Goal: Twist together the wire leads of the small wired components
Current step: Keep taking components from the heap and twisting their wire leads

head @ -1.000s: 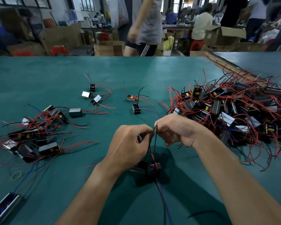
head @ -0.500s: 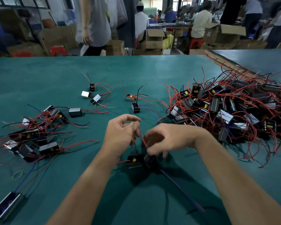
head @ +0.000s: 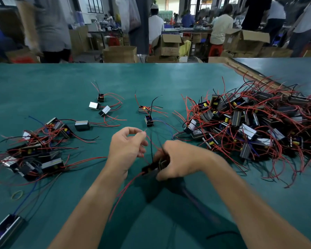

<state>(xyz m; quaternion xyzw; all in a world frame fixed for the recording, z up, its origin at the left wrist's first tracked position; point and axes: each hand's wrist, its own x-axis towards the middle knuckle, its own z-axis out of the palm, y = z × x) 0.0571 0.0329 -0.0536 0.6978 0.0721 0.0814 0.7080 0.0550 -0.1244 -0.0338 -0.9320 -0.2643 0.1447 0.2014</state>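
My right hand (head: 176, 160) grips small black wired components (head: 152, 168) just above the green table (head: 169, 79), near its middle. Red and black leads rise from them. My left hand (head: 127, 144) is beside it on the left and pinches the tip of a thin red lead (head: 145, 131) between thumb and forefinger. More red leads (head: 122, 193) trail down toward me from the held parts, and a blurred blue one runs off under my right wrist.
A big heap of the same components (head: 250, 123) with red wires lies to the right. A smaller cluster (head: 34, 151) sits on the left, with loose units (head: 148, 121) ahead. A rubber band (head: 17, 194) and a long metal-cased unit (head: 5, 229) lie near left. People and cardboard boxes stand beyond the table.
My hands have dropped from holding the leads up together. The right hand now grips the components low, while the left has drawn a red lead up and to the left.
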